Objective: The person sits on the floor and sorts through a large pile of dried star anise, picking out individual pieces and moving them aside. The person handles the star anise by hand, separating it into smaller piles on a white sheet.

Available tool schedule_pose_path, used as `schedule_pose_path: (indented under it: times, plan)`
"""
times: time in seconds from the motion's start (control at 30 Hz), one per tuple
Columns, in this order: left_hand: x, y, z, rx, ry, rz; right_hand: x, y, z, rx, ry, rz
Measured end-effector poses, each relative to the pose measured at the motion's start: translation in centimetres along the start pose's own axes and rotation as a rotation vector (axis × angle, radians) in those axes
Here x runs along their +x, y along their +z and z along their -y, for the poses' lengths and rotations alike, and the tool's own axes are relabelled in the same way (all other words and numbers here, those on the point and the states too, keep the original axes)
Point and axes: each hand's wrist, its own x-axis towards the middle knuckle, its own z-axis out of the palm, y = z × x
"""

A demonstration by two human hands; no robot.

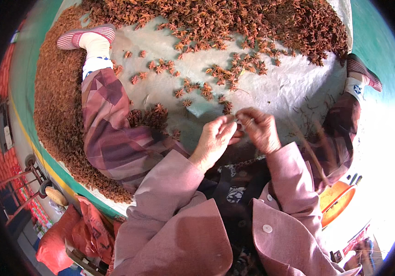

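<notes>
Above my lap my left hand (216, 138) and my right hand (261, 129) meet at the fingertips. Their thumbs and fingers pinch a small pale thing (239, 122), mostly covered, so its kind is unclear. Just beyond the fingers, several loose star anise pods (227, 103) lie on a pale sheet (266, 93) between my spread legs. A large heap of star anise (225, 20) covers the sheet's far side. Next to my left thigh sits a smaller clump of darker star anise (156, 115).
Fine brown plant material (56, 103) banks along the left. Thin stems (309, 107) are scattered by my right leg. An orange basin (335, 203) stands at my right hip. Red sacks (59, 241) and a wheeled hand cart (28, 183) are at lower left. Strong sunlight washes out the right.
</notes>
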Motion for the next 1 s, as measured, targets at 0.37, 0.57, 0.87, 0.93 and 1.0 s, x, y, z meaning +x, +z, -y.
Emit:
schedule_pose_path:
  times: [0.37,0.57,0.87,0.93,1.0]
  plan:
    - [-0.4,-4.1,-6.4,-0.667,0.050,-0.421,5.3,0.1,2.0,-1.471,-0.482,-0.223]
    - [1.5,-0.7,-3.0,0.771,0.455,-0.057,1.5,-0.4,0.3,-1.120,-0.789,0.047]
    - [-3.7,-6.5,-7.6,1.751,0.494,-0.240,2.8,-7.0,4.7,-1.412,-0.382,-0.360]
    - [-3.0,-7.3,-6.8,1.632,0.516,-0.209,6.1,-3.6,4.4,-1.197,-0.546,-0.227]
    - [-1.3,-6.3,-4.9,1.202,0.422,-0.155,8.5,-0.6,4.3,-1.185,-0.615,-0.171]
